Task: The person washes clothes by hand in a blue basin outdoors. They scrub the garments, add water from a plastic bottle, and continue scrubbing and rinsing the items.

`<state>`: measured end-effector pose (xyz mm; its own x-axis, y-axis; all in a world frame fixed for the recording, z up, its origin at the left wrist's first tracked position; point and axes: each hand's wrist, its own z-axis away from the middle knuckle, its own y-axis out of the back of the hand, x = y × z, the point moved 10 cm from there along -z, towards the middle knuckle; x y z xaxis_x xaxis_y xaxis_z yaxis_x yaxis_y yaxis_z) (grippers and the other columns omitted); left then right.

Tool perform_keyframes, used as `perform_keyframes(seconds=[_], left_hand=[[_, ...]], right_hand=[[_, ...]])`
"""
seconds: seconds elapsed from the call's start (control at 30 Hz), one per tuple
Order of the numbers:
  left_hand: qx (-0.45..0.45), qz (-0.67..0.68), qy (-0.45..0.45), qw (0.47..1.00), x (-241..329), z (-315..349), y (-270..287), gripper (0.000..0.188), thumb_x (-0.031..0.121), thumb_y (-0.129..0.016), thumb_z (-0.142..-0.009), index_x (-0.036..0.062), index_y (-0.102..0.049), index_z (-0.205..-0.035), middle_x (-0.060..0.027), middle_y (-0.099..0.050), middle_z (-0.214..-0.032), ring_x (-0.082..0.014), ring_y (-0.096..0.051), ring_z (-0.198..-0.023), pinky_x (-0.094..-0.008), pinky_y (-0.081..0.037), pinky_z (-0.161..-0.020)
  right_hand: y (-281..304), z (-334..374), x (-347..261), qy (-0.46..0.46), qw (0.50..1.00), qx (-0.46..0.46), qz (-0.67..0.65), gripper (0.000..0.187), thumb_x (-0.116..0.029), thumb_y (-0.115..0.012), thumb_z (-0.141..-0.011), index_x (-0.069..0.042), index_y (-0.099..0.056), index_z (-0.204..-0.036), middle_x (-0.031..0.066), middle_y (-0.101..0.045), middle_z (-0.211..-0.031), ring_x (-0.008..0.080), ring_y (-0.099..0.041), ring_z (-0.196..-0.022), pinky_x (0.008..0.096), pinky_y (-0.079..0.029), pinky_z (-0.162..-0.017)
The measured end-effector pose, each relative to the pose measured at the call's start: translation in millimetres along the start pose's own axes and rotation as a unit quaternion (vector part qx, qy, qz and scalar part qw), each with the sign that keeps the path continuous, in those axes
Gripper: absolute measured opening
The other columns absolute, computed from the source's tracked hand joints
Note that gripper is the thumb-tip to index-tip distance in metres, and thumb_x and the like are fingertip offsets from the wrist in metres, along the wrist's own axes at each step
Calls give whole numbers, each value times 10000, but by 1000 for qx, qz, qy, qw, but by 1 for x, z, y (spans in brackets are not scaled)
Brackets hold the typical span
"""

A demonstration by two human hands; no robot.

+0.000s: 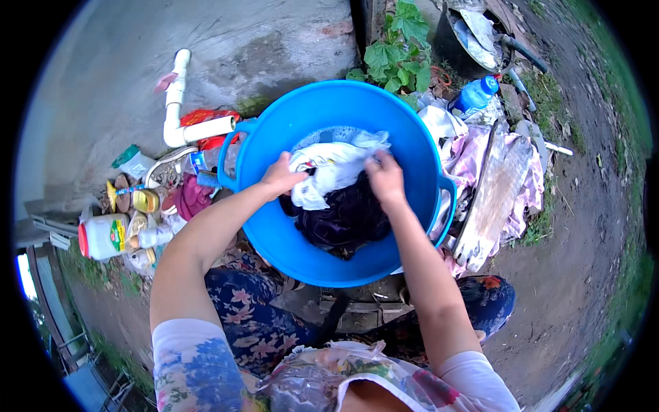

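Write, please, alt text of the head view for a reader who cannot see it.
A person's left hand and right hand hold a white cloth inside a large blue tub, above dark cloth and foamy water. A white pipe stands at left; a worn board lies over pink cloth at right.

Readable text: none; every mark is too small or blurred to make out.
White jar with a red lid [104, 237]: on its side, a yellow-and-green label [119, 235] with a patch of red, its lettering illegible.
Blue-and-white wrapper [198, 161]: printed in blocks of colour, with no word that can be made out.
White cloth [328, 172]: small coloured marks near its left end, whether letters or pattern cannot be told.
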<state>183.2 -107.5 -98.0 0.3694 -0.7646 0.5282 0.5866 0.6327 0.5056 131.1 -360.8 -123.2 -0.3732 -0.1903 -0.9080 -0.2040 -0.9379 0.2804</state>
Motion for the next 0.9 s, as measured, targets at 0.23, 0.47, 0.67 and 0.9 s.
perform_keyframes(seconds=[0.23, 0.47, 0.67, 0.9], left_hand=[[-41, 135, 5, 990, 8, 2, 7, 634, 145, -699, -803, -37, -309, -1269, -197, -543, -1156, -273, -652, -920, -344, -602, -620], [-47, 222, -138, 964, 47, 36, 7, 544, 489, -411, -964, 31, -590, -1196, -138, -619, -1116, -191, -617, -1004, -316, -550, -714], [-141, 371, -296, 869, 61, 4, -20, 745, 612, -187, -965, 52, -331, -1435, -95, -376, -1445, -207, -352, -1316, -323, -216, -1115], [-127, 46, -98, 986, 7, -8, -78, 787, 533, -620, -815, 0, -380, -1343, -198, -511, -1288, -291, -504, -1186, -375, -389, -982]], right_hand=[[-58, 61, -30, 91, 907, -87, 403, 744, -384, -743, -710, -62, -454, -1315, 190, -397, -1395, 358, -365, -1291, 503, -299, -1033], [-46, 66, -106, 134, 987, -62, 58, 444, -23, -702, -707, -14, -576, -1133, 158, -672, -901, 248, -660, -845, 336, -510, -755], [-30, 52, -203, 134, 948, -118, -262, 391, 77, -635, -715, -5, -612, -1097, 89, -660, -946, 176, -639, -863, 299, -515, -786], [-7, -82, -38, -68, 978, -104, 166, 444, -44, -703, -673, -1, -641, -1111, 114, -676, -864, 175, -645, -741, 320, -513, -644]])
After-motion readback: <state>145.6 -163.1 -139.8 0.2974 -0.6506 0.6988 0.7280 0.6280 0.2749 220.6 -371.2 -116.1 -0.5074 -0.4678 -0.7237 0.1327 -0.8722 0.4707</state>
